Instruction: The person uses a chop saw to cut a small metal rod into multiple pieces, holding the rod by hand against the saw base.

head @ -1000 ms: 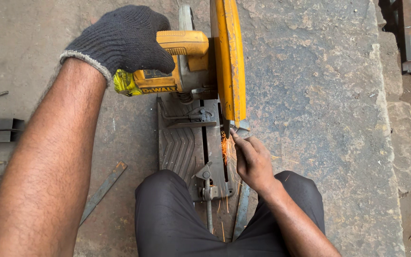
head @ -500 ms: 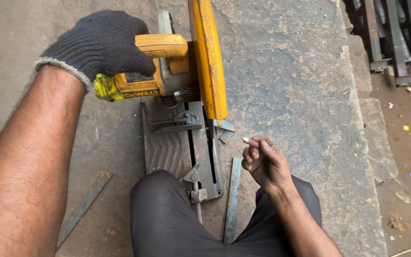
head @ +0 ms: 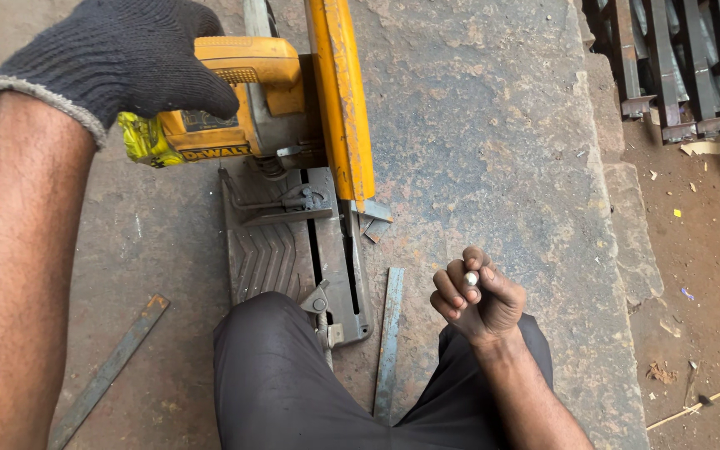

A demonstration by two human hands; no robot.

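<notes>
**sparky_77:** Going left to right: there's a loose flat strip [head: 110, 371] lying diagonally on the floor at the near left, nobody touching it. Above it the left hand [head: 118, 58], in a dark knit glove, is closed right around the handle of the yellow chop saw [head: 243, 117]. The saw head looks raised; the orange blade guard [head: 342, 100] sits above the grey base plate [head: 272, 250], and I see no sparks.

**weldmonkey:** And the bare hand?

**sparky_77:** The right hand [head: 477, 300] is off to the right of the saw, above the person's knee, well clear of the blade. Fingers are curled in, and it's pinching a small shiny metal piece [head: 471, 278] between thumb and fingers. Can't tell exactly what the piece is, too tiny.

**weldmonkey:** Where's the stock?

**sparky_77:** A flat metal bar [head: 390, 333] lies on the stone slab [head: 502, 125] just right of the base, pointing from near to far, its far end short of the blade. A couple of small offcuts [head: 370, 229] sit beside the blade slot.

**weldmonkey:** So between cuts, I'd guess?

**sparky_77:** That's my read. Any further cut would call for the bar seated against the fence and fingers clear before the head drops.
</notes>
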